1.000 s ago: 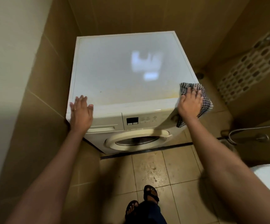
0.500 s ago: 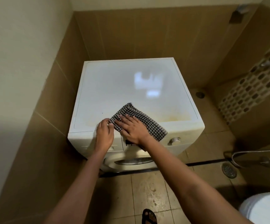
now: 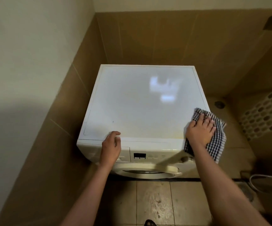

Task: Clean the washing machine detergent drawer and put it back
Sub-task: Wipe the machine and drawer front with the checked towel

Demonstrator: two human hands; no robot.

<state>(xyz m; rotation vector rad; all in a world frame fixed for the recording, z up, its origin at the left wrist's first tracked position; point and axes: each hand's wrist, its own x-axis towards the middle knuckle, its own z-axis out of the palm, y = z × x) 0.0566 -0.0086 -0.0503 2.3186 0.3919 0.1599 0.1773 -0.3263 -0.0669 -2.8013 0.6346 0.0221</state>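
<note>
The one detergent drawer (image 3: 125, 151) sits pushed in at the top left of the washing machine (image 3: 140, 103) front, largely hidden behind the left hand (image 3: 111, 147), whose grip is loose, fingers curled and holding nothing. At the front right corner the right hand (image 3: 199, 129), its grip spread flat, presses the single checked cloth (image 3: 216, 141), which droops over the side. One display (image 3: 139, 155) lies between drawer and the one dial (image 3: 184, 159).

The washing machine (image 3: 141, 103) stands with walls (image 3: 148, 38) left and behind. The cloth (image 3: 217, 142) lies on its top's front right corner, under the right hand (image 3: 198, 130); the left hand (image 3: 111, 148) overlaps the detergent drawer (image 3: 92, 152), front left.
</note>
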